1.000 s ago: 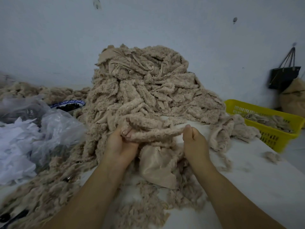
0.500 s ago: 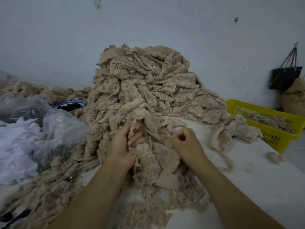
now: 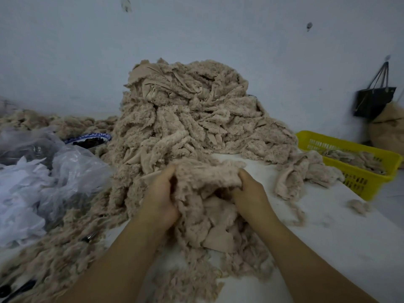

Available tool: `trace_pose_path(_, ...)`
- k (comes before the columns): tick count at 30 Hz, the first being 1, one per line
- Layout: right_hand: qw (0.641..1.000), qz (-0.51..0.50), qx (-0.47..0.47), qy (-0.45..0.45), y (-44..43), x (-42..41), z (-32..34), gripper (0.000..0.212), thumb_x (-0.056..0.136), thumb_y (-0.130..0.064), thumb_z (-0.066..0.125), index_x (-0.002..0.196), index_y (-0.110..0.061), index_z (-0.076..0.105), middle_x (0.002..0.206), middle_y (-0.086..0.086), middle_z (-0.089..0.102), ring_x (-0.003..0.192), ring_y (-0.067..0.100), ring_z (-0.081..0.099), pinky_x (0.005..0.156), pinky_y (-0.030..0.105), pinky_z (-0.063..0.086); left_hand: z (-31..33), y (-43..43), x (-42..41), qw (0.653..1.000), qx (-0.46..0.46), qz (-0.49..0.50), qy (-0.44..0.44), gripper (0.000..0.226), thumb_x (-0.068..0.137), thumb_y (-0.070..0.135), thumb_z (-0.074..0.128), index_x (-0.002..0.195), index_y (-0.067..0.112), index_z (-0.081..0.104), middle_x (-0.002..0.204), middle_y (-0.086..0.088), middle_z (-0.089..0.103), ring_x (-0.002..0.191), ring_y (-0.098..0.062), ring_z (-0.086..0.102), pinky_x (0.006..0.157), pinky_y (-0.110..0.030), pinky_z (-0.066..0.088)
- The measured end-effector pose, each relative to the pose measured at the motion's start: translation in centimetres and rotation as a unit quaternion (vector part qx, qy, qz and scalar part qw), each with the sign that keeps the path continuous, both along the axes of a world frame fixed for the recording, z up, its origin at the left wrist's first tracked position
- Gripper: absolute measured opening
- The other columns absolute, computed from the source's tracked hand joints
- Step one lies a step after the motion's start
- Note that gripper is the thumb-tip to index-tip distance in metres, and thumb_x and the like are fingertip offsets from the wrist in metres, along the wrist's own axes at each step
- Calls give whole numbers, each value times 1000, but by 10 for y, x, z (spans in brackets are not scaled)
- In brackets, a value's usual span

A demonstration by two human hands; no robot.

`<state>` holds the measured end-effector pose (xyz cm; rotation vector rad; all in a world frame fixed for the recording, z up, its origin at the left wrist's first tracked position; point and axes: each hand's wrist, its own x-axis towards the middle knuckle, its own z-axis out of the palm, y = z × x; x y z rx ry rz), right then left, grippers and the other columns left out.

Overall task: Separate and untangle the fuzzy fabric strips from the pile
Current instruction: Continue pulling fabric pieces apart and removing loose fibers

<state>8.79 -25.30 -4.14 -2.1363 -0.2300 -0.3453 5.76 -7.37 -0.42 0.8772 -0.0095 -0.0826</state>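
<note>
On the white table (image 3: pixel 332 248), the job looks barely begun. The big pile (image 3: pixel 188 114) of beige fuzzy fabric stands tall at twelve o'clock from the hands, matted and knotted together. A few pieces lie in the yellow basket (image 3: pixel 349 147) out at two o'clock. A small loose bunch (image 3: pixel 299 173) sits on the table just beside it. I take both for sorted work, though I can't be sure. By far the most is left to pull apart.

The left hand (image 3: pixel 160 193) and the right hand (image 3: pixel 251 191) both have their fingers curled into one fuzzy strip (image 3: pixel 207 173). Each grips an end, so it spans between them at the near foot of the pile. More tangled fabric hangs below it towards six o'clock, bunched between the forearms.
</note>
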Motion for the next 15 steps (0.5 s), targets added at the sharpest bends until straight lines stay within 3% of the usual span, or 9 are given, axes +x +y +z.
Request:
trace_pose_path(2, 998, -53, 15, 12, -11, 4, 0, 19, 99, -9, 41, 85, -16, 52, 68, -1, 50, 57, 12, 44, 46, 18, 29, 4, 11, 4, 996, -83, -2, -18, 33, 82, 19, 52, 82, 1, 79, 97, -18, 74, 89, -29, 74, 69, -38, 62)
trace_pose_path(6, 988, -88, 124, 17, -21, 5, 8, 25, 101, -16, 37, 81, -19, 51, 72, 1, 52, 59, 17, 44, 55, 30, 35, 2, 27, 10, 981, -193, -1, -7, 29, 86, 17, 53, 88, 3, 79, 93, -8, 74, 81, -16, 74, 66, -30, 61)
trace_pose_path(8, 989, -25, 148, 2, -11, -3, 14, 18, 100, -20, 44, 90, -31, 54, 90, -6, 63, 59, 12, 51, 55, 28, 43, -1, 21, 9, 986, -164, -16, -3, 37, 92, 18, 46, 84, 3, 79, 89, -9, 75, 78, -18, 75, 64, -32, 61)
trace_pose_path(9, 989, 36, 143, -2, -3, -9, 15, 18, 98, -23, 48, 100, -40, 53, 104, -16, 64, 57, 4, 52, 53, 21, 43, -2, 16, 7, 990, -140, -25, -2, 41, 92, 19, 44, 80, 2, 79, 87, -11, 75, 77, -21, 75, 62, -34, 61)
trace_pose_path(11, 980, 165, 107, 22, 16, -19, 13, 35, 92, -39, 55, 123, -53, 44, 125, -35, 53, 62, -7, 54, 54, 10, 42, -2, 7, 4, 993, -107, -49, -5, 40, 86, 21, 45, 77, 1, 79, 86, -15, 76, 77, -25, 75, 62, -36, 61)
trace_pose_path(12, 976, 201, 74, 36, 23, -21, 9, 43, 89, -50, 56, 129, -55, 41, 123, -41, 50, 70, -14, 55, 58, 7, 44, -1, 3, 2, 994, -96, -56, -10, 40, 85, 21, 46, 77, 0, 79, 85, -15, 75, 77, -25, 75, 62, -34, 61)
trace_pose_path(13, 975, 214, 38, 40, 29, -21, 3, 42, 88, -54, 56, 128, -49, 44, 115, -40, 53, 78, -19, 54, 64, 6, 45, -1, 1, 1, 994, -89, -63, -15, 39, 84, 21, 46, 76, 1, 79, 84, -15, 75, 77, -24, 75, 62, -33, 60)
trace_pose_path(15, 983, 180, -34, 25, 30, -16, -5, 15, 97, -37, 52, 106, -26, 56, 94, -21, 60, 77, -11, 55, 65, 14, 45, -1, 2, 1, 994, -90, -68, -15, 38, 84, 22, 48, 74, 3, 78, 80, -12, 74, 74, -22, 74, 64, -31, 61)
